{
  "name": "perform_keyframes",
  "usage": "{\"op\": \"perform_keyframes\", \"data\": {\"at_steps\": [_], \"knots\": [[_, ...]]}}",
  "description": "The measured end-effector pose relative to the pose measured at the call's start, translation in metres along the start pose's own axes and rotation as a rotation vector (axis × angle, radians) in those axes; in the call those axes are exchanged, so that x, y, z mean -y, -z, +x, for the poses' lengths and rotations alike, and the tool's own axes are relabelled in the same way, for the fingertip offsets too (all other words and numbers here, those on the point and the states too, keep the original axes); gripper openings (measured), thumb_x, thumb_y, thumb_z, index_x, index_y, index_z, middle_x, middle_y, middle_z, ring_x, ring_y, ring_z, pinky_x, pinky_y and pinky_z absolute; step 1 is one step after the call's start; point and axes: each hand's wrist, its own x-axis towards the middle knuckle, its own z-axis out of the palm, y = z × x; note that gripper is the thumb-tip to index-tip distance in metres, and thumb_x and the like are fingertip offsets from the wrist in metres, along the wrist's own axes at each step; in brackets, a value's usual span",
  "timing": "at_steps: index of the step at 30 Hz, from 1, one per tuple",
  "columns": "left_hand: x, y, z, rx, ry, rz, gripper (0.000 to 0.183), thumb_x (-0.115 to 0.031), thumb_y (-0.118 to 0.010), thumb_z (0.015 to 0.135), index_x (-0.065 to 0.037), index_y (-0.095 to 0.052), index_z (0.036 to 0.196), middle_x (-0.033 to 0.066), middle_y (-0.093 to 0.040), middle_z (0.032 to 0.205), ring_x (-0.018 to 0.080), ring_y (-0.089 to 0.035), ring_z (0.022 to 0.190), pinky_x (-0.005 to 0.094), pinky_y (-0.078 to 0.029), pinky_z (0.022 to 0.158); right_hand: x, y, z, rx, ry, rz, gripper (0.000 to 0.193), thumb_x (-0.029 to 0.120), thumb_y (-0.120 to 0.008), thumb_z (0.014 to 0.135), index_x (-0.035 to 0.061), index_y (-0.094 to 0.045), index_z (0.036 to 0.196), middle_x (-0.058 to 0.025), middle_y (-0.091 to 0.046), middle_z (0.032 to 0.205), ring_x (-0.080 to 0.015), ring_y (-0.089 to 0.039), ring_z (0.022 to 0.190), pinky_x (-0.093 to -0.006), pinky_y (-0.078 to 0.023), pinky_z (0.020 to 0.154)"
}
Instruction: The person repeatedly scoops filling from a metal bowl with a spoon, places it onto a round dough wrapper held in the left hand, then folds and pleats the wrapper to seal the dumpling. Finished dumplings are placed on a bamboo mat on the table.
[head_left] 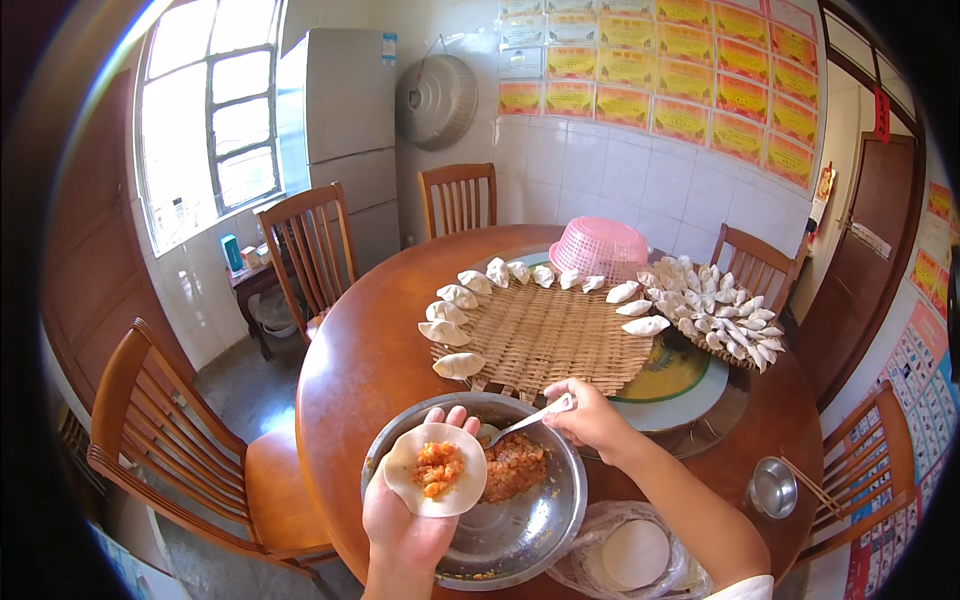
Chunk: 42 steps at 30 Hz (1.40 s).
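On the upturned palm of my left hand [408,535] lies a round dumpling wrapper [472,460] with a mound of orange-red filling [438,468] at its middle. My right hand [590,415] grips the handle of a metal spoon [532,417]. The spoon's bowl end reaches down into a large steel bowl [562,515], by the minced filling [516,470] there; its tip is not clearly visible. My left hand is above the bowl's left side. Beyond, a woven bamboo tray [545,335] carries folded dumplings [457,366] along its edge.
Several wrappers [636,554] lie in a clear plastic bag [572,572] right of the bowl. A second tray heaped with dumplings [715,305] and a pink basket [600,248] stand farther back. At right are a small metal cup [773,488] and chopsticks [812,487]. Wooden chairs [275,490] surround the round table [345,330].
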Motion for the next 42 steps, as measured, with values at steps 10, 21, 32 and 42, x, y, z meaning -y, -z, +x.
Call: {"op": "perform_keyframes", "data": {"at_steps": [10,21,32,42], "knots": [[-0.001,0.003,0.002,0.015,0.027,-0.016,0.041,-0.017,-0.027,0.096,0.007,-0.031,0.129,0.0253,-0.034,0.134,0.0389,-0.032,0.126,0.0471,-0.032,0.104,0.005,-0.031,0.048,-0.189,0.476,-0.389,0.022,0.008,-0.068,0.074,0.0030,-0.057,0.093,-0.0127,-0.063,0.071,-0.0256,-0.062,0.067,-0.0345,-0.048,0.061],[-0.005,0.004,0.005,-0.014,0.001,-0.022,0.042,-0.015,-0.025,0.096,0.006,-0.029,0.131,0.0254,-0.034,0.134,0.0388,-0.032,0.127,0.0475,-0.032,0.104,0.024,-0.058,0.056,-0.184,0.339,-0.613,0.029,0.028,-0.056,0.085,-0.0007,-0.063,0.086,-0.0214,-0.063,0.080,-0.0367,-0.062,0.080,-0.0453,-0.048,0.070],[-0.003,0.007,0.007,-0.008,0.005,-0.005,0.043,-0.017,-0.029,0.095,0.009,-0.030,0.129,0.0267,-0.033,0.134,0.0398,-0.033,0.126,0.0471,-0.032,0.104,0.009,-0.036,0.051,-0.177,0.271,-0.623,0.033,0.032,-0.060,0.083,0.0008,-0.066,0.074,-0.0163,-0.059,0.059,-0.0303,-0.059,0.059,-0.0390,-0.044,0.058],[-0.006,0.008,0.009,0.007,0.068,-0.075,0.045,-0.018,-0.031,0.095,0.013,-0.030,0.128,0.0307,-0.031,0.134,0.0427,-0.031,0.126,0.0494,-0.028,0.106,0.008,0.009,-0.032,-0.401,0.533,-0.669,0.035,0.021,-0.066,0.078,-0.0017,-0.057,0.104,-0.0198,-0.062,0.092,-0.0330,-0.060,0.084,-0.0382,-0.046,0.075]]}}
